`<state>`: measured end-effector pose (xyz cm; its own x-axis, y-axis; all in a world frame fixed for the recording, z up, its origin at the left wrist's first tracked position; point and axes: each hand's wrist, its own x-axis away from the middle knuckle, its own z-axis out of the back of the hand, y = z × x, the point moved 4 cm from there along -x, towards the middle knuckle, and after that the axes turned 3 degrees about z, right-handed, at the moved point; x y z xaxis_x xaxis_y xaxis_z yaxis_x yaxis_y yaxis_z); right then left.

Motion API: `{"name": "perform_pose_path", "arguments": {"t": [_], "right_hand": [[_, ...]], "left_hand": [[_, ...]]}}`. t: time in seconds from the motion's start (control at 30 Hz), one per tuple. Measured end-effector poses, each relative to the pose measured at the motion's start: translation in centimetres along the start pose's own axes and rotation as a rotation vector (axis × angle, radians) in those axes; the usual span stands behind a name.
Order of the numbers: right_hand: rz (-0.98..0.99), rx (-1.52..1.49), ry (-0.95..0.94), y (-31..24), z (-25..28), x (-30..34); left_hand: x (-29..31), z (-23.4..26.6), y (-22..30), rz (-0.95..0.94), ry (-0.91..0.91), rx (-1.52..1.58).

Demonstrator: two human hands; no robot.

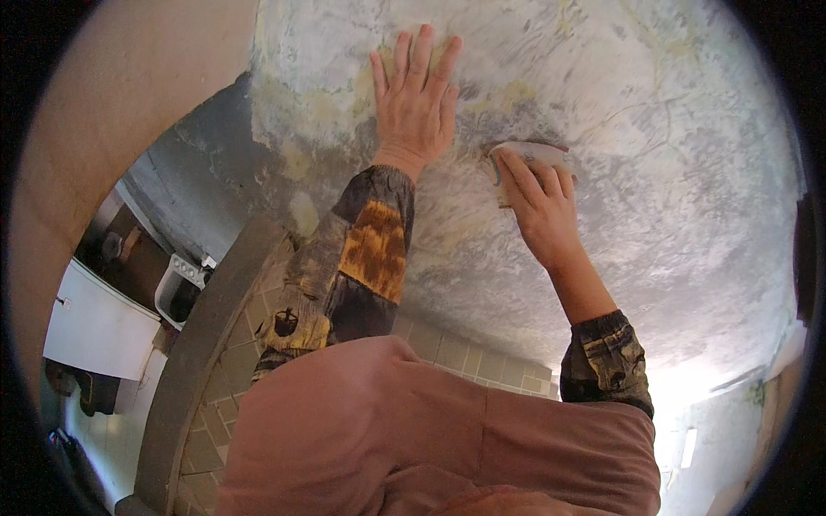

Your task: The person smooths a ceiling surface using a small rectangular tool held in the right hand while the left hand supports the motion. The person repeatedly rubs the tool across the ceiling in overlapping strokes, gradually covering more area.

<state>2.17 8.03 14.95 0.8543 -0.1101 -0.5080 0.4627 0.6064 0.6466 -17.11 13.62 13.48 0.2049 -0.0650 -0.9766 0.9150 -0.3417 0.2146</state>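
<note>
Clearly, right grip (pixel 547 213) holds a pale sheet (pixel 544 152); left grip (pixel 416 119) splays against the wall (pixel 662 181).

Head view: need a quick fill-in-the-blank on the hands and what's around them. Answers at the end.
1. The right hand presses a folded sheet to the mottled surface, while the left hand holds ____.
2. The left hand's fingers point toward the picture's ____ edge.
3. The folded sheet lies to the ____ of the left hand.
4. The white panel shows at the picture's ____ side.

Missing words: nothing; top; right; left.
</note>
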Motion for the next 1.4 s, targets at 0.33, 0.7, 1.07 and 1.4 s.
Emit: {"name": "perform_pose_path", "arguments": {"t": [0.33, 0.7, 1.07, 1.4], "right_hand": [[-0.027, -0.03, 0.02, 0.2, -0.7, -0.9], [-0.021, -0.029, 0.061, 0.1, -1.4, -1.8], [-0.059, -0.034, 0.075, 0.0, -1.7, -2.5], [-0.079, -0.003, 0.021, -0.3, -0.5, -0.9]], "left_hand": [[0.0, 0.1, 0.1, -0.022, 0.01, 0.006], [0.0, 0.2, 0.2, -0.014, 0.003, 0.001], [0.0, 0.1, 0.1, 0.001, 0.019, 0.025], [0.0, 0.0, 0.0, 0.004, 0.008, 0.015]]}}
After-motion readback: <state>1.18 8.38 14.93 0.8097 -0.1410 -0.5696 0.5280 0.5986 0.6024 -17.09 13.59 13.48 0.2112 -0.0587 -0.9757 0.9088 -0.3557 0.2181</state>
